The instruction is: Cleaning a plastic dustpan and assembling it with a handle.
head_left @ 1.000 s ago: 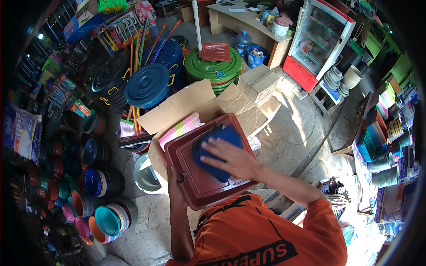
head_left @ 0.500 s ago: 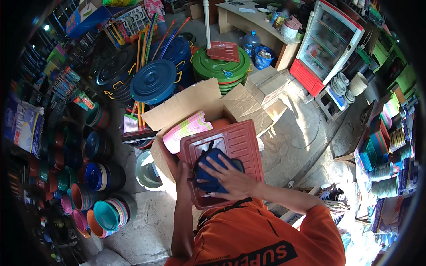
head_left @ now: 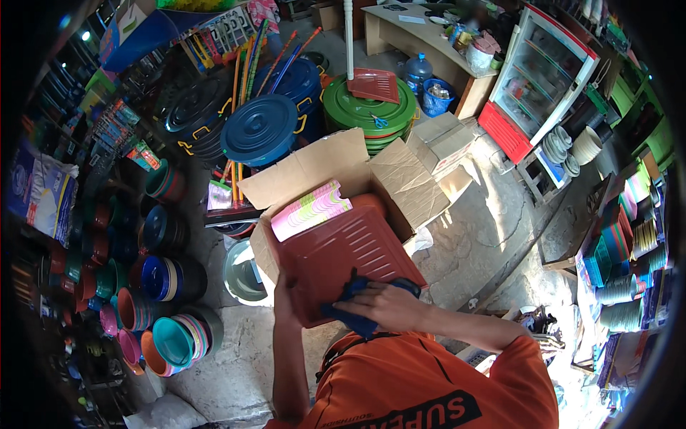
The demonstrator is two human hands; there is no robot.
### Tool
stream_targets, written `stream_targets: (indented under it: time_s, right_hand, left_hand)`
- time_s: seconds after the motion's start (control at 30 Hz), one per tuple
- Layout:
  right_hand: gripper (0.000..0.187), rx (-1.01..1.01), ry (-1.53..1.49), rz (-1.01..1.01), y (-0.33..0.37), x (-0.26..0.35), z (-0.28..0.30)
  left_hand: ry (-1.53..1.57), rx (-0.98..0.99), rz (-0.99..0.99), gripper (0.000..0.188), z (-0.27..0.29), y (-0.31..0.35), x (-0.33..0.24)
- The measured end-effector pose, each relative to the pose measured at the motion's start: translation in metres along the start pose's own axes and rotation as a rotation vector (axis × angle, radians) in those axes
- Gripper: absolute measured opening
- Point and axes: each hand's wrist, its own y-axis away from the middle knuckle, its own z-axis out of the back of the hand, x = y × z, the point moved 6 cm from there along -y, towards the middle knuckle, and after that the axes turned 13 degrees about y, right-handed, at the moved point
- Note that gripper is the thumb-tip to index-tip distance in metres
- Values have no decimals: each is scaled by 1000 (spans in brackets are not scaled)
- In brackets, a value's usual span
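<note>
A brownish-red plastic dustpan [head_left: 329,247] with ridged slots is tilted in front of my chest, over the near part of an open cardboard box [head_left: 307,161]. My left hand [head_left: 285,292] grips its left edge, with most of the fingers hidden behind it. In my right hand [head_left: 386,304] a dark blue cloth [head_left: 351,289] is bunched and pressed against the pan's near side. Inside the box a fanned stack of pink and green printed sheets [head_left: 311,209] lies beside another reddish-brown piece [head_left: 369,205].
Blue lidded tubs [head_left: 259,129] and a green lidded tub [head_left: 368,107] stand beyond the box; scissors [head_left: 379,121] and a long-handled dustpan [head_left: 373,86] rest on the green lid. Stacked basins [head_left: 174,347] fill the left. A smaller carton [head_left: 443,139] and glass-door fridge [head_left: 536,75] are at right.
My right hand has drawn the cloth down to the pan's near edge, its fingers now closing around it instead of lying spread. The dustpan has turned and tilted, and the glare on it is gone.
</note>
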Motion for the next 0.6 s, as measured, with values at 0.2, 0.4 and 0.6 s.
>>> stream_targets:
  time_s: [0.2, 0.4, 0.6]
  right_hand:
    - [59, -144, -432, 48, 0, -32, 28]
    - [54, 4, -713, -224, -4, -91, 35]
    - [83, -437, 23, -175, -22, -47, 36]
  left_hand:
    - [-1060, -154, -983, 43, 18, -1, -21]
    - [-1129, 422, -848, 37, 5, 24, -3]
    - [-1121, 134, -775, 44, 18, 2, 7]
